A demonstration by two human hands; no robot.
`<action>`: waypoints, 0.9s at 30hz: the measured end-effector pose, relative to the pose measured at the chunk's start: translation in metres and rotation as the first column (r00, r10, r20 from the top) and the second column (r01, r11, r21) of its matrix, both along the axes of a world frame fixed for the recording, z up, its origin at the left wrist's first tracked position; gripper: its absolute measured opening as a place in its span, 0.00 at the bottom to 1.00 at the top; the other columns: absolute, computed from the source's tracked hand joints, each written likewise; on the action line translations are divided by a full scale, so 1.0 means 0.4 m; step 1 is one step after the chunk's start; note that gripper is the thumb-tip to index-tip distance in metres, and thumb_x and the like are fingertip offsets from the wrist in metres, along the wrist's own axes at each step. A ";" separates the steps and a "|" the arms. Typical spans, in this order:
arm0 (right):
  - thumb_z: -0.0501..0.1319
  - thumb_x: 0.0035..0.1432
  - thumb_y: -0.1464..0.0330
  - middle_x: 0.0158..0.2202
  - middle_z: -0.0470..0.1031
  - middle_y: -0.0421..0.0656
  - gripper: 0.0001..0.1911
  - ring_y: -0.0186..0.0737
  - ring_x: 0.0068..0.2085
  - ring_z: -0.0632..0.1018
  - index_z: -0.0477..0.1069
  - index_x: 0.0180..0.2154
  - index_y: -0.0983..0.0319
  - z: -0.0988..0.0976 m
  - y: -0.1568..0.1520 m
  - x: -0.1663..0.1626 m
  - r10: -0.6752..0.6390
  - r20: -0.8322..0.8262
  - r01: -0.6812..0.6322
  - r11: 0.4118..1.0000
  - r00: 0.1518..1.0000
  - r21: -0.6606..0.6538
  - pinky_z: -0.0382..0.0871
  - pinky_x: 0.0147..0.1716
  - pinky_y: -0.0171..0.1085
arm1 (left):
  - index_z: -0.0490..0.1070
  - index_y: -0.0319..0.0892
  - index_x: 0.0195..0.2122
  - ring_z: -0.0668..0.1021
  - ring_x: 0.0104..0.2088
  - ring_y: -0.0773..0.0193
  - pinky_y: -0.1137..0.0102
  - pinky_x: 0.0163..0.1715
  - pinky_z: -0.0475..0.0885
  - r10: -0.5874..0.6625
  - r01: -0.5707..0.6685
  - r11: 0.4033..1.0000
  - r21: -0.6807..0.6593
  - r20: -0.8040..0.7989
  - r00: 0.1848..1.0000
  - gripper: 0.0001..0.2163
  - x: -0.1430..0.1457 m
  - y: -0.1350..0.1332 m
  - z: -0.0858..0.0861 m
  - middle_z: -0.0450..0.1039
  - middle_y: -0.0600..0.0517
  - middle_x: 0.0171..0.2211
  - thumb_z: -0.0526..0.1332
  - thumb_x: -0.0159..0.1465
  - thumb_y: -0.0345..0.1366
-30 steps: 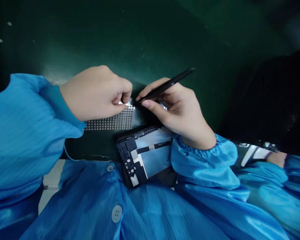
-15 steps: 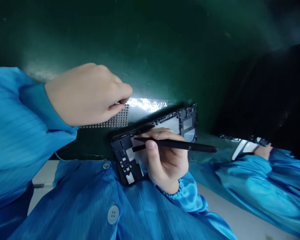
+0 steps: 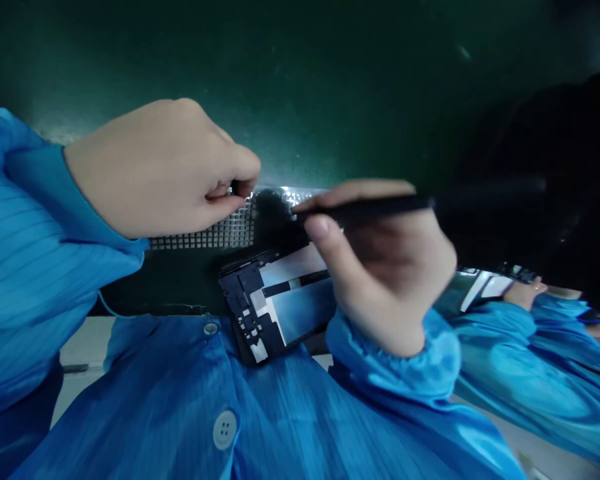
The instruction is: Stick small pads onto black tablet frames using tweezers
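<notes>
The person wears a bright blue coat (image 3: pixel 290 427) of shiny cloth with thin lines running through it. The left sleeve (image 3: pixel 35 253) is wide and loose, with a flat band at the wrist. The right sleeve (image 3: pixel 395 363) ends in a puffy, crinkly cuff. Two round blue buttons sit on the front: a big button (image 3: pixel 225 429) and a small button (image 3: pixel 211 328). A thin blue cord (image 3: pixel 105 308) peeks out under the left sleeve. The left hand (image 3: pixel 165 167) and right hand (image 3: pixel 385 267) are bare

The right hand (image 3: pixel 385 260) and its black tweezers (image 3: pixel 370 208) are motion-blurred; the hand hides the phone frame's (image 3: pixel 275 303) right part.
</notes>
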State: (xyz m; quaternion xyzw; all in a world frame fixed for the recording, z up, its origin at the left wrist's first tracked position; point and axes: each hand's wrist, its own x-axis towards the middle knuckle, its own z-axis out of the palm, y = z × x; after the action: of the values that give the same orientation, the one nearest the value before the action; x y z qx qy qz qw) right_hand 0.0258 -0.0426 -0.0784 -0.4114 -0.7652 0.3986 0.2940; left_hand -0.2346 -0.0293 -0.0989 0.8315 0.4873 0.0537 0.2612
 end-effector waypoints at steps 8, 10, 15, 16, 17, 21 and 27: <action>0.72 0.71 0.55 0.47 0.87 0.43 0.14 0.46 0.48 0.88 0.79 0.49 0.56 -0.058 0.113 -0.035 0.156 0.016 -0.151 0.972 0.988 -0.182 0.88 0.53 0.47 | 0.83 0.42 0.42 0.85 0.50 0.47 0.42 0.61 0.79 0.027 -0.028 0.999 -0.047 -0.017 0.999 0.32 0.003 -0.002 -0.008 0.70 0.50 0.29 0.40 0.75 0.54; 0.72 0.71 0.55 0.47 0.87 0.42 0.13 0.45 0.48 0.88 0.80 0.49 0.56 -0.056 0.103 -0.035 0.151 0.006 -0.147 0.973 0.989 -0.176 0.88 0.53 0.46 | 0.83 0.42 0.42 0.84 0.54 0.44 0.39 0.65 0.75 0.047 -0.047 0.995 -0.084 0.001 0.999 0.32 0.004 -0.001 -0.004 0.71 0.50 0.31 0.41 0.75 0.55; 0.71 0.72 0.54 0.46 0.87 0.43 0.12 0.44 0.47 0.88 0.81 0.45 0.56 -0.045 0.119 -0.045 0.179 0.041 -0.172 0.976 0.983 -0.137 0.88 0.54 0.47 | 0.82 0.43 0.42 0.85 0.53 0.46 0.42 0.61 0.79 0.020 -0.023 0.998 -0.055 -0.068 0.998 0.28 0.013 0.001 0.012 0.71 0.51 0.30 0.43 0.73 0.49; 0.71 0.72 0.53 0.46 0.87 0.43 0.13 0.45 0.47 0.88 0.81 0.45 0.56 -0.043 0.123 -0.044 0.187 0.043 -0.180 0.973 0.981 -0.144 0.88 0.54 0.47 | 0.82 0.43 0.42 0.85 0.53 0.45 0.42 0.61 0.80 0.018 -0.023 0.998 -0.056 -0.095 0.995 0.26 0.015 0.002 0.013 0.70 0.51 0.30 0.44 0.72 0.47; 0.71 0.71 0.53 0.45 0.87 0.42 0.13 0.45 0.46 0.88 0.81 0.45 0.56 -0.040 0.123 -0.042 0.191 0.028 -0.185 0.970 0.981 -0.158 0.88 0.53 0.47 | 0.83 0.43 0.42 0.85 0.53 0.45 0.42 0.61 0.79 0.021 -0.028 0.997 -0.066 -0.106 0.994 0.26 0.015 0.002 0.013 0.70 0.51 0.30 0.45 0.72 0.47; 0.71 0.73 0.61 0.44 0.86 0.40 0.07 0.42 0.45 0.88 0.81 0.48 0.55 -0.020 0.048 -0.014 0.028 -0.132 -0.055 0.976 0.991 -0.212 0.88 0.50 0.44 | 0.83 0.42 0.45 0.84 0.57 0.44 0.38 0.69 0.71 0.064 -0.064 0.994 -0.091 0.000 0.998 0.34 0.002 -0.003 0.001 0.74 0.51 0.34 0.40 0.74 0.56; 0.68 0.73 0.69 0.44 0.83 0.42 0.09 0.42 0.44 0.88 0.80 0.53 0.54 -0.051 -0.147 0.025 -0.331 -0.193 0.327 0.944 0.924 -0.052 0.88 0.46 0.46 | 0.83 0.41 0.43 0.86 0.47 0.52 0.46 0.60 0.79 0.042 -0.043 0.999 0.009 0.037 0.998 0.43 -0.008 -0.013 -0.012 0.72 0.52 0.30 0.29 0.74 0.60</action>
State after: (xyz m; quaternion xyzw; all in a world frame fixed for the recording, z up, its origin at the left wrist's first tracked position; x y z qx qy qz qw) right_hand 0.0359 -0.1012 -0.0987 -0.4947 -0.6482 0.3900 0.4277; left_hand -0.2377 -0.0344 -0.1036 0.8211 0.4997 0.0770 0.2649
